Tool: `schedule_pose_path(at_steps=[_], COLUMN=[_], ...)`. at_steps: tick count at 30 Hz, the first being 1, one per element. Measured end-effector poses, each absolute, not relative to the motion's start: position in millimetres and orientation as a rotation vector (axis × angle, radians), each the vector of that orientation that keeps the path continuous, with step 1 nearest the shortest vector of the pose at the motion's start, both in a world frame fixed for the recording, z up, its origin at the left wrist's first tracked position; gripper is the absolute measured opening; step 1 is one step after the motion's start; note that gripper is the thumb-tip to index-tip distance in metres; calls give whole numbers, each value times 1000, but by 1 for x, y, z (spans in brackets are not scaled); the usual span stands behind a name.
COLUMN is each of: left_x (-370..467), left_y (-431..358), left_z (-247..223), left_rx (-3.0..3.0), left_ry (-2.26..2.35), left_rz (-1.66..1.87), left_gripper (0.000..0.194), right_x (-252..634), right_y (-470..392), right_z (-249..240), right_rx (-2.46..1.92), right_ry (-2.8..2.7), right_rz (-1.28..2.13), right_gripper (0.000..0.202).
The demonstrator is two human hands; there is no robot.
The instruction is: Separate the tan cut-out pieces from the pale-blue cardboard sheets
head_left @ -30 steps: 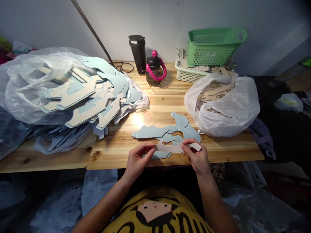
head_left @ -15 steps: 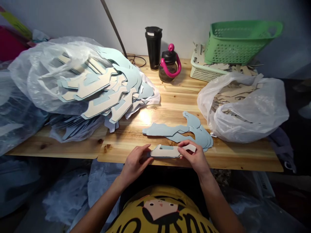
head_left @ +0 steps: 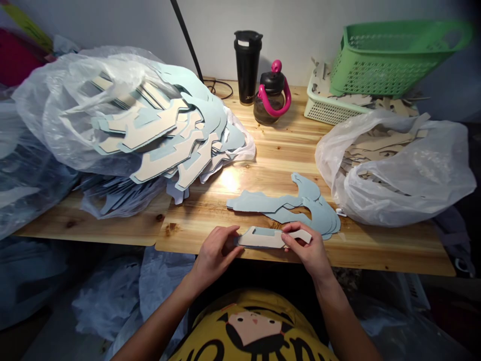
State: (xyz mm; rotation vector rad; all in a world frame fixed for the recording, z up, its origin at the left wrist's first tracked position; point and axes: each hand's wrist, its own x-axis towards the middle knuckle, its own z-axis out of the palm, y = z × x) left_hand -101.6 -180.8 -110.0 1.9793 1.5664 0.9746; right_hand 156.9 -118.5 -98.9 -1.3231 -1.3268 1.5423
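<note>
At the table's front edge lies a light-blue cut-out piece [head_left: 265,232] with a cream cut-out strip [head_left: 263,241] on top of it. My left hand [head_left: 217,249] is closed around the blue piece's left end, thumb below and fingers above. My right hand [head_left: 306,245] pinches the cream strip near its right end, which sticks out past the fingers as a loose tail. Just behind my hands, several flat blue cut-outs [head_left: 319,210] with curved ends lie overlapping on the wood.
A clear plastic bag [head_left: 48,120] at left spills blue and cream pieces [head_left: 165,155]. To the right stands a white bag [head_left: 406,190] of beige strips. Behind are a black tumbler [head_left: 247,67], a pink-handled bottle [head_left: 271,98] and a green basket [head_left: 387,60] on a pale tray [head_left: 326,110].
The whole view has shifted slightly, so the table things sit a little further right. Both hands keep their hold on the pieces, with little other movement.
</note>
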Motion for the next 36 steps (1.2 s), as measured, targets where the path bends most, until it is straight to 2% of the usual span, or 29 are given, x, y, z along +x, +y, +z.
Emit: schedule_pose_path(at_steps=[11,18,32,36], left_x=[-102,-101,-94,-71], left_y=[-181,-179,-177,-166], left_z=[-110,-107,-99,-97], left_rx=[1991,2027,2174,2263], left_ry=[1578,1450,1497,1421], left_rz=[996,1025,974,990], left_gripper=[37,18,13,19], right_x=[154,147,151,149], right_y=[-119,-123,-122,-121], right_z=[-97,-88,-96,-96], right_rx=[-1313,-1358,-1374,-1376], right_ry=[-1353,-1280,-1426,-1442], right_rz=[1514,1472,1440,1444], right_gripper=[30,32,30,31])
